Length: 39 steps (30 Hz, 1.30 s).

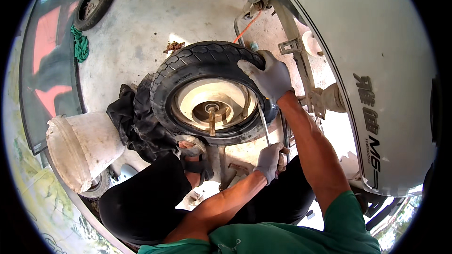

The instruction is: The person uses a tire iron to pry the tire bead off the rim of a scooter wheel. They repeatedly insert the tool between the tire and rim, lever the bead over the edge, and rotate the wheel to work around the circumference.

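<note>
Gloves cover both of my hands, grey knit ones. My right hand lies flat and spread over the tread of the black rubber scooter tyre, pressing on its edge at about two o'clock of the wheel, fingers open across the rubber rather than wrapped around it. My left hand sits lower, at about five o'clock of the wheel, its grip closed around the handle end of a thin steel tyre lever; the lever's bar runs up from that fist to the tyre's bead, where its tip goes in between rubber and rim. The tyre lies on its side on the pale concrete floor, mounted around a cream metal wheel hub with a short axle stub standing at its centre. A crumpled black inner tube is heaped against the tyre at nine o'clock. A white plastic bucket lies tipped at about eight o'clock, well apart from the wheel. The white body panel of a scooter fills the three o'clock side, just beside my right forearm. A green rag lies on the floor at ten o'clock, near another small wheel. My sandalled foot rests at the tyre's six o'clock edge.
</note>
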Available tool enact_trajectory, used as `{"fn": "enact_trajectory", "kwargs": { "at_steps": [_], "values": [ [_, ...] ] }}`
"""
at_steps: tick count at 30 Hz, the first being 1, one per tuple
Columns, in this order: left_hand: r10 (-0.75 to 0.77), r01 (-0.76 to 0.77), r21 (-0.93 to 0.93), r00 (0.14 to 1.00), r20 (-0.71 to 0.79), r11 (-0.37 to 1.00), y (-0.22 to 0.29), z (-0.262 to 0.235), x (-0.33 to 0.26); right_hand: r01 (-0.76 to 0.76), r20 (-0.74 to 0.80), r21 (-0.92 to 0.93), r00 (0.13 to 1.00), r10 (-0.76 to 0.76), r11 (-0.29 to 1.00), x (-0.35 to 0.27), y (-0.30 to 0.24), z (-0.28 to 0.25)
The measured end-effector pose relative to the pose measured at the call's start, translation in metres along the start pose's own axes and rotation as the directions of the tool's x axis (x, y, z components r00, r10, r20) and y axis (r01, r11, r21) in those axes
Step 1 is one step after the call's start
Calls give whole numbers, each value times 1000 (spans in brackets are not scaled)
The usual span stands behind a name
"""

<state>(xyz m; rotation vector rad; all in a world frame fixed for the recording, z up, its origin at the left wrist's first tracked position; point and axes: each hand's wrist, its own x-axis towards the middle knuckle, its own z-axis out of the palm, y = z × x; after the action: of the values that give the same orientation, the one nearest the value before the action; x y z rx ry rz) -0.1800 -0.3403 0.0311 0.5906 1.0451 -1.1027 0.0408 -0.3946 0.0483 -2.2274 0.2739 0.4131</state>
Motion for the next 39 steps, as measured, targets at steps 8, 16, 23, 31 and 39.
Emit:
{"fn": "enact_trajectory", "kwargs": {
  "at_steps": [8, 16, 23, 31, 39],
  "values": [
    [104, -103, -31, 992, 65, 994, -9, 6, 14, 5, -28, -31, 1000, -6, 1000, 1, 3, 4],
    [383, -385, 34, 922, 57, 922, -22, -8, 102, 164, -126, 160, 981, -144, 973, 7, 35, 20],
    [345, -342, 150, 939, 8, 928, -15, -26, 85, 166, -254, -14, 953, -164, 986, -25, 17, 21],
    [352, -344, 354, 935, 45, 870, -9, -74, 79, 158, -404, 124, 910, -96, 980, -59, 65, 47],
    [130, -99, 660, 991, 1, 745, 29, -75, -1, 154, -414, 126, 906, -89, 980, -61, 64, 45]
  ]
}}
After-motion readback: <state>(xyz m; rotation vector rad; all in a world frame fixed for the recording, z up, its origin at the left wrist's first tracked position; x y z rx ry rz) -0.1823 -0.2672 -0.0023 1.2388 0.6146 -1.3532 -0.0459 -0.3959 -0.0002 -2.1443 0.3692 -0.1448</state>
